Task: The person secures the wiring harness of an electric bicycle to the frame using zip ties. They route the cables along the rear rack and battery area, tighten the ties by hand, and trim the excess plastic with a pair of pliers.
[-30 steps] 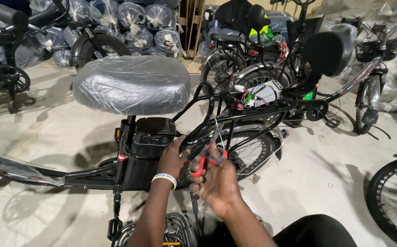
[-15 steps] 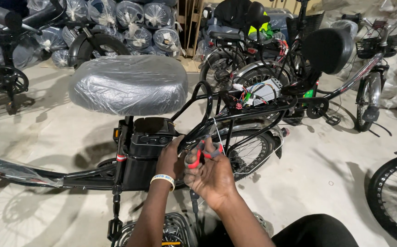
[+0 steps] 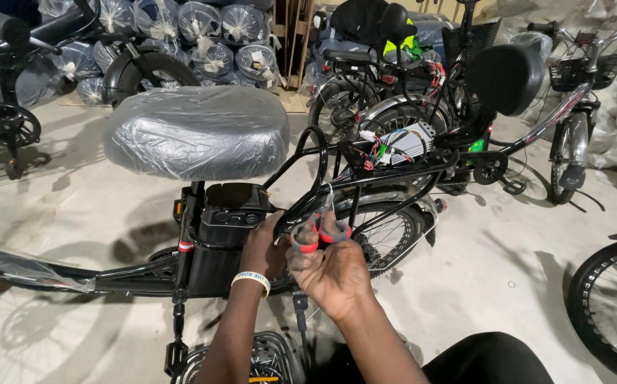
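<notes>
A black electric bicycle stands side-on in front of me, its wide saddle point(image 3: 196, 131) wrapped in clear plastic. My right hand point(image 3: 331, 274) is closed on a pair of red-and-grey handled pliers point(image 3: 320, 231), held up against the black rear rack tubing point(image 3: 365, 179). My left hand point(image 3: 264, 249), a pale wristband on its wrist, rests against the frame beside the black battery box point(image 3: 227, 213). The pliers' jaws are hidden behind the tubing. A white tie hangs on the rack just above the handles.
A silver controller box with coloured wires point(image 3: 402, 146) sits on the rack. Other bicycles stand behind and to the right, one with a black backrest point(image 3: 504, 78). Plastic-wrapped bundles point(image 3: 212, 35) are stacked at the back. A wheel point(image 3: 610, 306) is at the right edge.
My right hand has squeezed the pliers' handles together; they were spread a second ago. Both hands stay at the same spot on the rack.
</notes>
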